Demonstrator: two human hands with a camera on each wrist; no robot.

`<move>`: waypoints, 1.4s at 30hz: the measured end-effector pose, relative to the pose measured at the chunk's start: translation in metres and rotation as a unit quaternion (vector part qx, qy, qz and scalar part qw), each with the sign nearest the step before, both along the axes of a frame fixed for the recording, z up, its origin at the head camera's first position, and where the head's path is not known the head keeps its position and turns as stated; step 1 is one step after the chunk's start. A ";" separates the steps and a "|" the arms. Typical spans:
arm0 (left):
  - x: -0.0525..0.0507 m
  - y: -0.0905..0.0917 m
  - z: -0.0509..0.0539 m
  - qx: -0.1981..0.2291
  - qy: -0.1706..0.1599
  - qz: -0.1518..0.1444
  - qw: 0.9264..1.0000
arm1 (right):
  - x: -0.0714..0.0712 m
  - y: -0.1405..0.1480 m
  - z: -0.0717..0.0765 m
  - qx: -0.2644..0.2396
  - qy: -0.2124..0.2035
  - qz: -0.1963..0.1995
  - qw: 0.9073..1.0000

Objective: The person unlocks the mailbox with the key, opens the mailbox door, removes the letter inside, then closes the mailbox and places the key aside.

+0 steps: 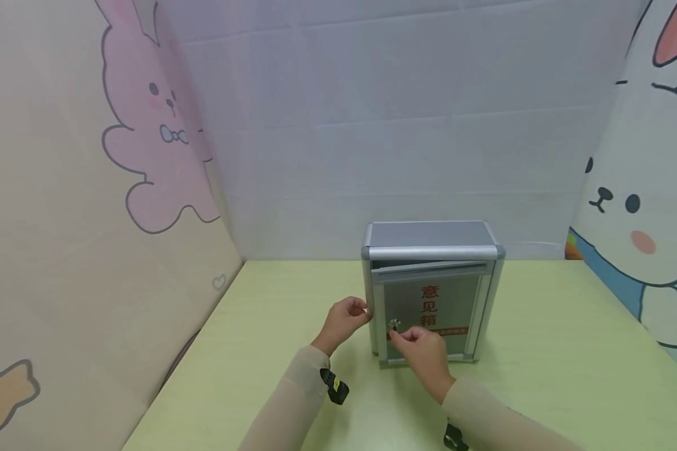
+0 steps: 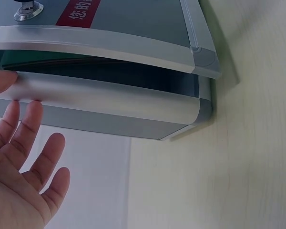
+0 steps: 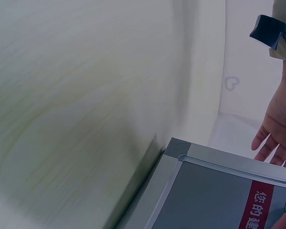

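A grey metal suggestion box point(image 1: 433, 234) with red lettering stands upright on the table, and its front door point(image 1: 457, 307) is ajar, with a dark gap along the top and left edge. My left hand point(image 1: 344, 322) holds the box's left frame edge; in the left wrist view, its thumb lies on the front of the frame and fingertips touch the side. At the door's silver lock point(image 1: 394, 322), my right hand point(image 1: 425, 357) pinches a small dark key point(image 1: 393, 329). In the right wrist view only a fingertip point(image 3: 283, 222) shows beside the lock.
The light yellow-green table point(image 1: 570, 376) reaches out on both sides of the box. Behind it hangs a pale cloth point(image 1: 400, 125). Side walls carry printed cartoon rabbits point(image 1: 146, 125). Black straps point(image 1: 335, 385) sit on both wrists.
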State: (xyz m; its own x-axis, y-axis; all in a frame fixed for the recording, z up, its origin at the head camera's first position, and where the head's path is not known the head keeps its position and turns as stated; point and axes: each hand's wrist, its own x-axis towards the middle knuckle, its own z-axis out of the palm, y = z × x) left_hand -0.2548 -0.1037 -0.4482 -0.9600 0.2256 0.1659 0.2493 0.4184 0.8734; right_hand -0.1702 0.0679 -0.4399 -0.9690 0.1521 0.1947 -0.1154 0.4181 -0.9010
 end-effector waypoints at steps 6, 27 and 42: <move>0.003 0.000 0.002 0.009 0.007 -0.008 1.000 | 0.003 0.001 0.001 -0.001 -0.001 0.005 1.000; 0.002 0.001 0.004 0.016 0.005 -0.009 1.000 | 0.016 0.005 0.004 -0.010 0.000 0.013 1.000; 0.002 0.007 0.004 -0.001 0.005 0.017 1.000 | 0.023 0.013 -0.004 -0.023 -0.002 0.016 1.000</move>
